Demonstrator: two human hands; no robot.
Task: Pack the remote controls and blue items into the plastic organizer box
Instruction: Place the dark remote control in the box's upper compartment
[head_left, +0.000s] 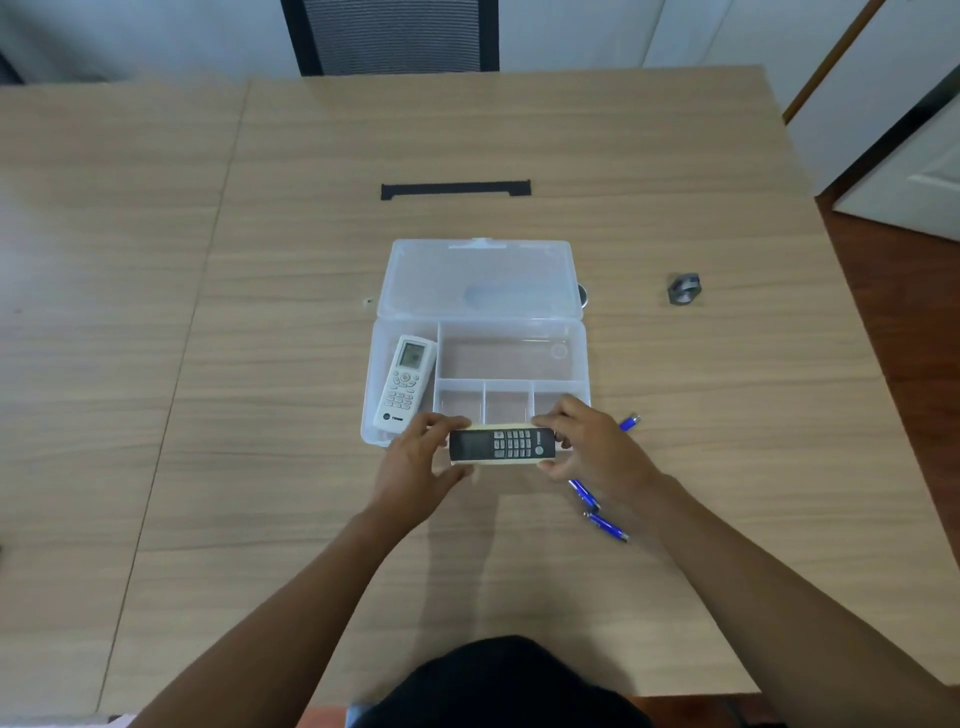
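Holding the black remote (501, 445) crosswise by its ends, left hand (415, 462) and right hand (592, 452) each pinch it just above the organizer box (581, 332) near edge. Risk: held sideways, it may catch on dividers. Count: two remotes, one white remote (406, 383) already in the left compartment; three blue pens (605, 526) on the table (675, 156).

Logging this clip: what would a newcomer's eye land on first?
Both hands, left and right, hold a black remote sideways at the near edge of the open clear box, mid-table. A white remote lies in its left compartment; blue pens lie beside the right wrist.
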